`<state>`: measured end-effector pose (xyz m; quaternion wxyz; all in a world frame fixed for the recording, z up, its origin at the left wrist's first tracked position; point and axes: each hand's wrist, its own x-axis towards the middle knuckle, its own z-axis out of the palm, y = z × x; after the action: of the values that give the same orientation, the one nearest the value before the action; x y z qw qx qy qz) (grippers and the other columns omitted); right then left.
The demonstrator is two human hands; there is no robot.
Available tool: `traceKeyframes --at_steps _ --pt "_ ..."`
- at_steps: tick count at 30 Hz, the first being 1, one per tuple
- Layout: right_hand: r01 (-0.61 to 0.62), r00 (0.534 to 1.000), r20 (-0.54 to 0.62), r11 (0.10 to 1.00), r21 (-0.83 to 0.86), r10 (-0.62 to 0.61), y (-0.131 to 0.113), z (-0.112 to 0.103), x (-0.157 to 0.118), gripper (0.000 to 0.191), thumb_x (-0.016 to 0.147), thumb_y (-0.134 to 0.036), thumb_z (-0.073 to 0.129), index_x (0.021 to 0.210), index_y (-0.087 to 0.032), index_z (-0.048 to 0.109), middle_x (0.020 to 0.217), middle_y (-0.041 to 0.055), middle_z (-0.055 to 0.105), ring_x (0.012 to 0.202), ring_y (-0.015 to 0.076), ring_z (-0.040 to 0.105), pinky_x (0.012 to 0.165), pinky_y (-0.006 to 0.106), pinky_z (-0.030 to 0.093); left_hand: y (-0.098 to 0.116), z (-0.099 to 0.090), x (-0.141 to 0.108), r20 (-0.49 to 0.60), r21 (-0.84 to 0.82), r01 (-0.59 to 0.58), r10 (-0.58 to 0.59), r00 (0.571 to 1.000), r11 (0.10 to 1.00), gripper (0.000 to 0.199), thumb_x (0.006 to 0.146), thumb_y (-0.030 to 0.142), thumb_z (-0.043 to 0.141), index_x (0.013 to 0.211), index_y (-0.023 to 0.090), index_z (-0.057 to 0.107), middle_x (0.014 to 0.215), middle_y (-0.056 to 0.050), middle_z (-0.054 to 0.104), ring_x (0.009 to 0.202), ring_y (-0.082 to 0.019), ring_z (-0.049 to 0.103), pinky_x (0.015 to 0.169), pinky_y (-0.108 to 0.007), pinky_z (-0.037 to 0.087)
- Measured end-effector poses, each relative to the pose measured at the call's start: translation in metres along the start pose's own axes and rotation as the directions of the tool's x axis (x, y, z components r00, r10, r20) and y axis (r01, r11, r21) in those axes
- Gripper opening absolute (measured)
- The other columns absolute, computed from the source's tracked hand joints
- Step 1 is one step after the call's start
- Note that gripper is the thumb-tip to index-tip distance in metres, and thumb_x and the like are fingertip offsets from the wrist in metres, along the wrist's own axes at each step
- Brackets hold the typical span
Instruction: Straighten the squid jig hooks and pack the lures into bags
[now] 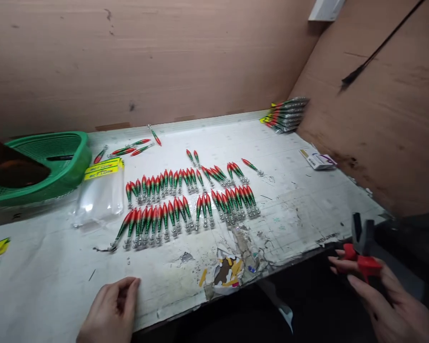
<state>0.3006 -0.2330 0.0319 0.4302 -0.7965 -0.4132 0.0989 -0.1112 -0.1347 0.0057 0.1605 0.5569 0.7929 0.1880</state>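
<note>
Here, in the head view, the left hand point(110, 309), empty, thumb and fingers pinched together, rests before rows of red-and-green squid jigs point(153, 224) on a worn table point(289, 233); the right hand point(396, 305) closes around pliers point(368, 262). Yellow-topped bags point(100, 197) bear blurred lettering.

I see slender lures point(170, 213) with red tips and dark-banded green bodies, a bright green mesh plastic basket point(79, 147), yellow labels with dark lettering on clear plastic bags point(100, 195), red-handled pliers point(363, 252) with dark jaws, and a stained, whitish worktop point(293, 200).
</note>
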Motion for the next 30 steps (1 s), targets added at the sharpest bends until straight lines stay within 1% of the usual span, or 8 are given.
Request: traceKeyframes --at_steps 9,12,17,22,24,27,28,30 --pt "-0.219 0.973 -0.052 0.969 0.117 0.227 0.01 -0.018 -0.013 0.026 0.077 -0.049 0.062 0.088 -0.027 0.071 0.108 0.0035 0.069 0.114 0.0316 0.06 0.106 0.048 0.045 0.052 0.02 -0.009 0.065 -0.01 -0.26 0.26 0.963 0.966 0.022 0.081 0.042 0.049 0.074 0.024 0.059 0.072 -0.002 0.064 0.063 -0.019 0.066 0.049 -0.027 0.048" --pt "-0.261 0.958 -0.069 0.949 0.178 0.277 0.011 -0.022 -0.018 0.03 0.075 -0.051 0.064 0.089 -0.026 0.071 0.109 0.004 0.069 0.114 0.0314 0.06 0.096 0.041 0.054 0.118 0.055 -0.041 0.033 -0.243 -0.628 0.654 0.756 0.739 0.021 0.092 0.029 0.045 0.079 0.021 0.059 0.073 -0.001 0.063 0.059 -0.014 0.061 0.053 -0.024 0.049" --pt "-0.259 0.954 -0.106 0.95 0.173 0.28 0.012 -0.029 -0.021 0.033 0.074 -0.051 0.065 0.093 -0.025 0.071 0.1 0.0053 0.072 0.101 0.0307 0.067 0.092 0.041 0.056 0.205 0.113 -0.09 0.137 -0.323 -0.923 0.975 0.174 0.21 0.023 0.095 0.016 0.042 0.101 0.016 0.065 0.087 -0.005 0.071 0.078 -0.016 0.068 0.071 -0.026 0.056" --pt "-0.225 0.96 -0.125 0.958 0.179 0.249 0.029 -0.035 -0.023 0.029 0.079 -0.044 0.062 0.097 -0.023 0.071 0.103 0.0054 0.071 0.102 0.0299 0.067 0.09 0.04 0.057 0.205 0.139 -0.104 0.274 0.047 -0.852 0.813 0.513 0.522 0.074 0.087 0.053 0.053 0.136 -0.002 0.046 0.143 -0.029 0.046 0.136 -0.042 0.037 0.108 -0.058 0.037" --pt "-0.219 0.959 -0.136 0.955 0.201 0.249 0.035 -0.034 -0.023 0.028 0.08 -0.042 0.061 0.099 -0.023 0.07 0.105 0.0055 0.071 0.103 0.0294 0.067 0.088 0.039 0.058 0.201 0.14 -0.109 0.347 -0.026 -0.89 0.84 0.418 0.454 0.09 0.082 0.066 0.05 0.14 -0.003 0.042 0.149 -0.029 0.037 0.14 -0.043 0.029 0.111 -0.056 0.034" --pt "-0.196 0.963 -0.151 0.963 0.185 0.225 0.037 -0.032 -0.02 0.026 0.08 -0.042 0.062 0.094 -0.023 0.071 0.102 0.006 0.071 0.101 0.029 0.067 0.088 0.038 0.058 0.205 0.137 -0.116 0.352 -0.309 -0.932 0.933 0.073 0.19 0.086 0.087 0.067 0.039 0.146 0.004 0.034 0.155 -0.02 0.03 0.144 -0.032 0.024 0.114 -0.044 0.034" --pt "-0.192 0.964 -0.149 0.966 0.175 0.219 0.036 -0.032 -0.019 0.025 0.079 -0.043 0.062 0.092 -0.023 0.071 0.101 0.006 0.071 0.1 0.0286 0.068 0.087 0.037 0.059 0.209 0.137 -0.117 0.356 -0.329 -0.922 0.931 0.078 0.203 0.084 0.089 0.065 0.037 0.147 0.005 0.032 0.156 -0.019 0.027 0.144 -0.032 0.021 0.114 -0.045 0.033" --pt "-0.193 0.965 -0.148 0.968 0.162 0.217 0.033 -0.032 -0.018 0.026 0.078 -0.045 0.063 0.088 -0.023 0.072 0.099 0.0055 0.071 0.099 0.0275 0.068 0.083 0.033 0.06 0.216 0.139 -0.114 0.404 -0.218 -0.884 0.863 0.304 0.413 0.086 0.089 0.064 0.038 0.147 0.002 0.029 0.156 -0.024 0.021 0.143 -0.039 0.016 0.113 -0.056 0.029"
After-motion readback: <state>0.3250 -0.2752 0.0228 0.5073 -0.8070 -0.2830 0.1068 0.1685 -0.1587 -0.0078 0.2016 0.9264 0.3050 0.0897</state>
